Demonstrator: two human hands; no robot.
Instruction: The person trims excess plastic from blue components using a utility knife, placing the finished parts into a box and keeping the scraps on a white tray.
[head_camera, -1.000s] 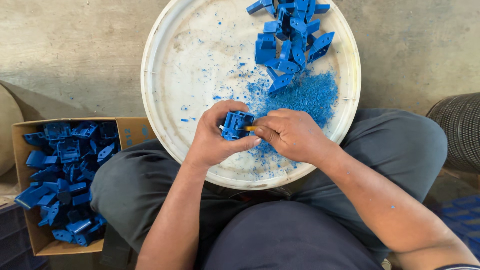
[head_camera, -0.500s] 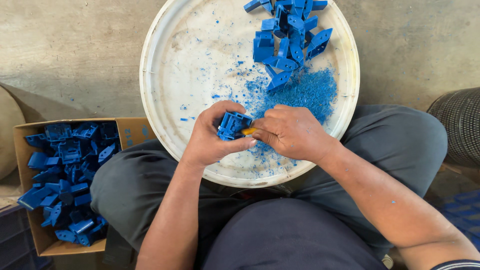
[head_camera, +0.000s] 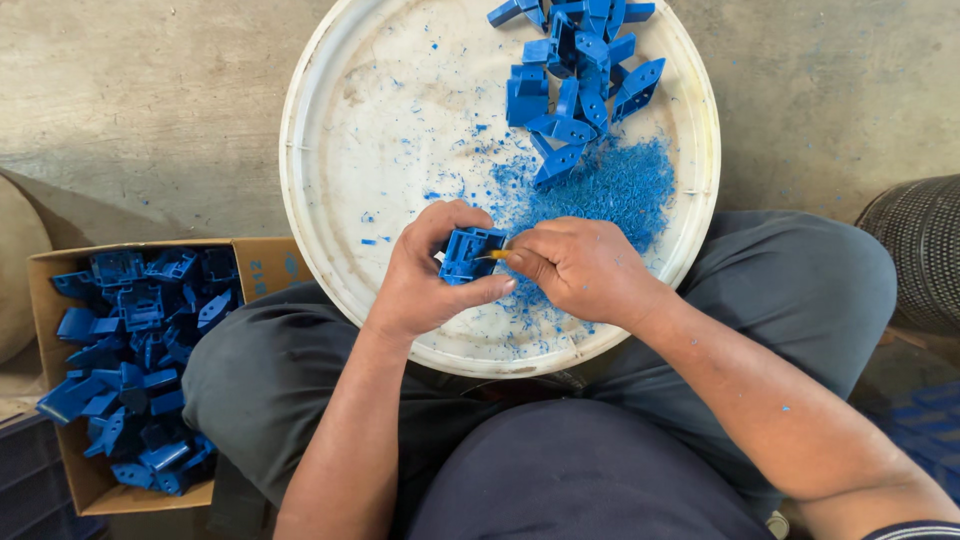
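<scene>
L hand (head_camera: 425, 280) closed its grip round a blue part (head_camera: 468, 254), held over the white tray (head_camera: 350, 150) on the lap. R hand (head_camera: 580, 268) pinched a small orange-tipped tool (head_camera: 497, 255), tip touching the part. Blue shavings (head_camera: 610, 185) & more parts (head_camera: 575, 80) lay at tray's far side; box (head_camera: 255, 265) of parts sat to the L.

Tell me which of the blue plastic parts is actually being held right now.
The blue plastic part pinched in the left hand, above the white round tray; the others lie loose in the tray pile or the cardboard box.
</scene>
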